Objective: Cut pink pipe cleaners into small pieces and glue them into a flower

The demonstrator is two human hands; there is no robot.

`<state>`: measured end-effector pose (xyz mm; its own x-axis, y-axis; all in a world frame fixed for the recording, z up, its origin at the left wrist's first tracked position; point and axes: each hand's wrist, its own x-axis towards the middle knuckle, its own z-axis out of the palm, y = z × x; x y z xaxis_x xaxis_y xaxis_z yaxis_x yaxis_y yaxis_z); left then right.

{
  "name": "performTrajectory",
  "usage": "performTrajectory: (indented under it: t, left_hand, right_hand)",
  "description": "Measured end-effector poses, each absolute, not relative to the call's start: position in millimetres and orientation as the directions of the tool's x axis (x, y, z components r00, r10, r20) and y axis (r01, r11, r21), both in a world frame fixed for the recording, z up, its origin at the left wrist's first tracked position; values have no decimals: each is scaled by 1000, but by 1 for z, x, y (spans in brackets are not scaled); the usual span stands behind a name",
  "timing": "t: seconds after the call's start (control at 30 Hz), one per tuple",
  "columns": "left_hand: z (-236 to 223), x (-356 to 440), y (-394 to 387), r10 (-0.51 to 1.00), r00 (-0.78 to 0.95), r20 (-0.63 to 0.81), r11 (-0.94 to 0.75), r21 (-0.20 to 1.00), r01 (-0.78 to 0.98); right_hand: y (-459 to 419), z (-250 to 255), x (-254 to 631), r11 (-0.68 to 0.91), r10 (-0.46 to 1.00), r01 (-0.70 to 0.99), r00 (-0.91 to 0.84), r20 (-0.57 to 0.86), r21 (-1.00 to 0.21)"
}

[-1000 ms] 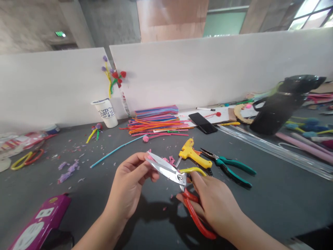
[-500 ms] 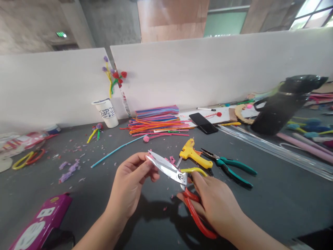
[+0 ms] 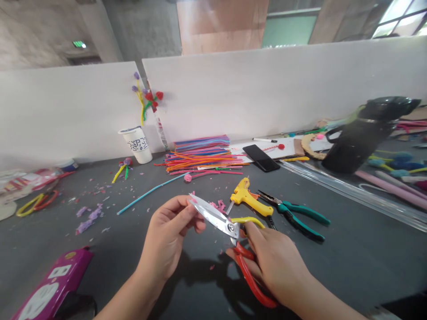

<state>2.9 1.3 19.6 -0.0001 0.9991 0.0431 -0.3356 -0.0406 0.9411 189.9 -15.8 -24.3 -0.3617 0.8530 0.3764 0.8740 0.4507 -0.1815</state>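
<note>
My right hand (image 3: 273,258) is closed around the scissors (image 3: 213,215), which have one yellow and one red handle. Their blades point up and left to the fingertips of my left hand (image 3: 171,229). That hand pinches a small pink fuzzy piece (image 3: 193,199), mostly hidden behind fingers and blades; it looks like pipe cleaner. Behind the blades lie pink fuzzy scraps (image 3: 219,206). A yellow glue gun (image 3: 250,198) rests just beyond my right hand, with green-handled pliers (image 3: 293,213) to its right.
Bundled pipe cleaners (image 3: 203,155) lie by the white partition (image 3: 267,93), near a paper cup (image 3: 137,144) and a phone (image 3: 261,158). Purple scraps (image 3: 90,218) and a magenta box (image 3: 53,284) are at left. A black jug (image 3: 356,135) and clear sticks (image 3: 353,193) stand and lie at right.
The scissor blades have come closer together at the left fingertips, their opening narrowing. Both hands stay in nearly the same place; the view has shifted very slightly.
</note>
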Motion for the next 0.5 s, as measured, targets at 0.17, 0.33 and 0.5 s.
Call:
performTrajectory:
  t: [0.17,0.33,0.5]
  left_hand:
    - [20,3,1,999,20,48,-38,932,-361]
    - [21,2,2,998,23,56,-44,930,-366]
    - [21,1,2,997,25,70,-56,930,-364]
  right_hand:
    - [-17,-23,189,461,843,867,-363,398,-187]
    - [-18,-23,188,456,852,869,-364,376,-192]
    - [-18,-25,187,461,844,868,-366,392,-182]
